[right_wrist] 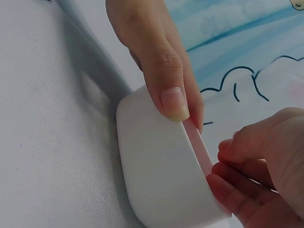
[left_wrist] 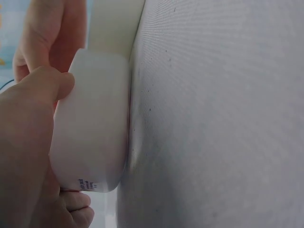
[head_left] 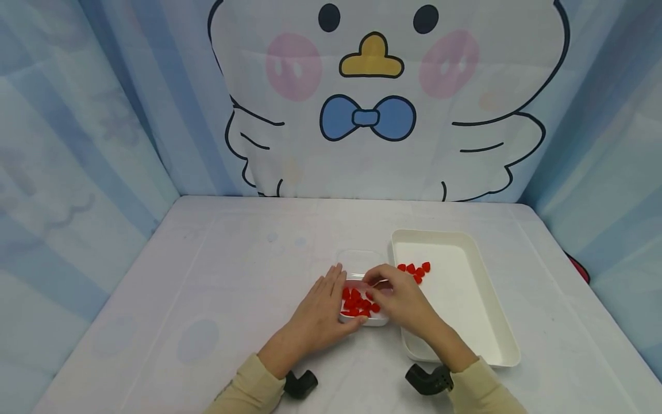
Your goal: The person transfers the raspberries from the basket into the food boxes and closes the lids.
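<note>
A small white box [head_left: 376, 322] holds several small red pieces [head_left: 354, 302], and a clear lid [head_left: 360, 253] appears to stand out behind it. My left hand [head_left: 323, 313] grips the box from the left, its thumb over the front rim and its fingers along the side. In the left wrist view the white box wall [left_wrist: 92, 118] shows under that thumb. My right hand [head_left: 400, 296] reaches over the box's right side with bent fingers, thumb and fingertips close together. Whether a red piece is between those fingertips is hidden, also in the right wrist view, where the right hand [right_wrist: 266, 166] is at the rim.
Right of the box lies a large cream tray [head_left: 460, 310], with several more red pieces [head_left: 418, 271] near its left edge. A white cloth covers the table [head_left: 233, 276]. Printed curtains [head_left: 362, 161] enclose the back and sides. Black devices [head_left: 300, 385] are strapped at both wrists.
</note>
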`<state>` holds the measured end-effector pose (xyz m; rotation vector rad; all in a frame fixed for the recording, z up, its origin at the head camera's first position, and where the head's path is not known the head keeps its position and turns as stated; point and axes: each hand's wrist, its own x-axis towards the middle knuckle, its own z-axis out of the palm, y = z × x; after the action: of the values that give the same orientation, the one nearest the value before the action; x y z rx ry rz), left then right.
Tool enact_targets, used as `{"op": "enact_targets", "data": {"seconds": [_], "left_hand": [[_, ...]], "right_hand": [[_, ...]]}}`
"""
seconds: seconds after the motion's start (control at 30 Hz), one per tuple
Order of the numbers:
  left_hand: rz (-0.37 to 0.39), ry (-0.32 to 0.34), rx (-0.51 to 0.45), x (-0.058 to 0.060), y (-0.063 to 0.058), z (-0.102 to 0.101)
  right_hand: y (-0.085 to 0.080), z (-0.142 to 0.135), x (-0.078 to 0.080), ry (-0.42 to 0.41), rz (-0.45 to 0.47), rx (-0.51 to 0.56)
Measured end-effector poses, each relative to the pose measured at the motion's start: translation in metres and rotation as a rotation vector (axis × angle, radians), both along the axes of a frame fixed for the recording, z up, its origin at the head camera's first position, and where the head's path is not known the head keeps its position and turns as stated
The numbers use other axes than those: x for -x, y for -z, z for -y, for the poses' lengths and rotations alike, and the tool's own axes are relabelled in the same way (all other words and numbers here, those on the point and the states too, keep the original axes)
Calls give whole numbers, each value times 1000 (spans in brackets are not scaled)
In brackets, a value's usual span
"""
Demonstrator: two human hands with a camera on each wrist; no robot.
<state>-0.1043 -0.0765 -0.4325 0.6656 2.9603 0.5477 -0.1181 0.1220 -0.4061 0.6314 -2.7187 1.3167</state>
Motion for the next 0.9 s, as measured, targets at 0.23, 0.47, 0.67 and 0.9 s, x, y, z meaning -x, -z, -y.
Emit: {"op": "enact_targets", "data": {"seconds": [0.23,0.47,0.67,0.9], "left_hand": [[0,-2,7,0,0,-1],[5,-8,5,0,1,-1],[12,-12,-3,0,1,-2],[24,-19,-6,0,1,-2]], "right_hand": [[-2,-5,3,2,-13,5],[-7,-13,9,36,-59,-9],[-9,-22,15,75,-82,-26],[-9,-33,20,122,-81,-36]]}}
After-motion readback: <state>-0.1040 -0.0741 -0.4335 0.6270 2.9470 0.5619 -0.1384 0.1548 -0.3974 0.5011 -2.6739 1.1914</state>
